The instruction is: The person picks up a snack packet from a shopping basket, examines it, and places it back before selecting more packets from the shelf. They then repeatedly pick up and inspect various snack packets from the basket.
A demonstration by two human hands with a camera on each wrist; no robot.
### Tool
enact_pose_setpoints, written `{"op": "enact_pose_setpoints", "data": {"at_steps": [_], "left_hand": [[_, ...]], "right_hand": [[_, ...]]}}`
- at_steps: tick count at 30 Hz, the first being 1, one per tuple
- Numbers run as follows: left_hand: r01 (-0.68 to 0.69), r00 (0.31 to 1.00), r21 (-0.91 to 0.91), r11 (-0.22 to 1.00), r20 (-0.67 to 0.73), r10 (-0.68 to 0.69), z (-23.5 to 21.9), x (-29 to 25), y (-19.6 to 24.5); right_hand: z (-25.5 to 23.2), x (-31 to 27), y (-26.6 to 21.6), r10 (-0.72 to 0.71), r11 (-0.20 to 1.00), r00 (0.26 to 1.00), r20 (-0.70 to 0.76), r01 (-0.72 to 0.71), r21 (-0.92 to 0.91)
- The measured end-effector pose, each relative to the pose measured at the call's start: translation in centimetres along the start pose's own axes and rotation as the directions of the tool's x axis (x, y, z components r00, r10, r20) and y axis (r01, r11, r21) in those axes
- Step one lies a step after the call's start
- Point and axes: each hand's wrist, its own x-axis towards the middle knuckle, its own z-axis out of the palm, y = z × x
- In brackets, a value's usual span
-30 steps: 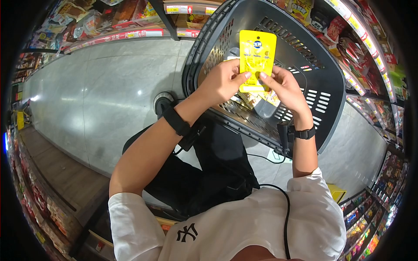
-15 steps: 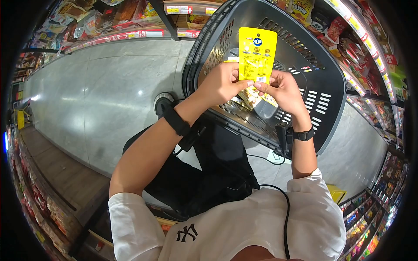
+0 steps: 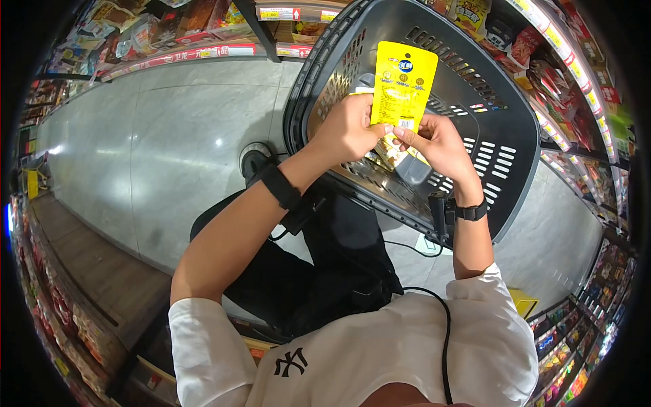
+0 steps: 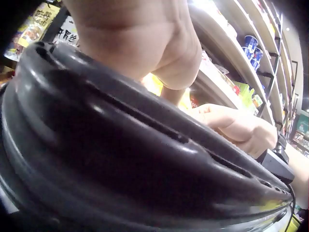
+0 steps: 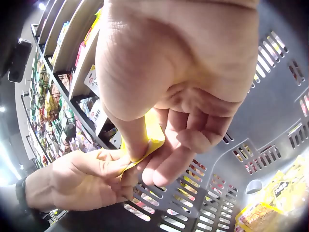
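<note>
A yellow snack packet with a blue logo and a hang hole stands upright between the two hands, over a dark grey shopping basket. My left hand pinches its lower left edge, and my right hand pinches the lower right. The thumb tips nearly meet at the bottom edge. In the right wrist view the packet bends between thumb and fingers. More yellow packets lie in the basket beneath. The basket's rim hides most of the left fingers in the left wrist view.
Shelves of packaged snacks line the right and the far side. Grey tiled floor spreads left of the basket. A black cable runs down the white shirt, and a shoe stands beside the basket.
The packet has risen slightly and tilts a little to the right. Both thumbs have shifted from its printed face down to its bottom edge.
</note>
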Motion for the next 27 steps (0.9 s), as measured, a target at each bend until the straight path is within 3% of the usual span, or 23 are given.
{"op": "enact_pose_setpoints", "data": {"at_steps": [4, 7, 14, 19, 22, 27], "left_hand": [[0.040, 0.999, -0.022, 0.999, -0.032, -0.041, 0.3, 0.2, 0.5], [-0.022, 1.000, -0.111, 0.994, 0.013, 0.024, 0.2, -0.1, 0.6], [0.014, 0.998, -0.067, 0.998, 0.054, -0.011, -0.3, 0.0, 0.2], [0.064, 0.998, 0.009, 0.998, 0.021, -0.064, 0.4, 0.1, -0.1], [-0.046, 0.997, -0.004, 0.999, -0.066, 0.046, 0.8, 0.4, -1.8], [-0.021, 1.000, -0.082, 0.996, -0.013, 0.020, 0.9, 0.0, -1.0]], "right_hand": [[-0.2, -0.2, -0.2, -0.048, 0.998, 0.998, -0.037, 0.047, -0.033], [-0.5, -0.4, -0.3, -0.069, 0.997, 0.997, -0.032, 0.068, -0.031], [-0.1, -0.4, 0.3, -0.031, 0.999, 0.999, -0.030, 0.032, 0.036], [-0.1, -0.6, 0.1, -0.076, 0.996, 0.997, -0.010, 0.076, -0.040], [-0.4, -0.7, -0.3, -0.080, 0.992, 0.997, -0.011, 0.079, -0.103], [-0.7, -0.8, 0.0, -0.086, 0.993, 0.996, -0.020, 0.084, -0.078]]}}
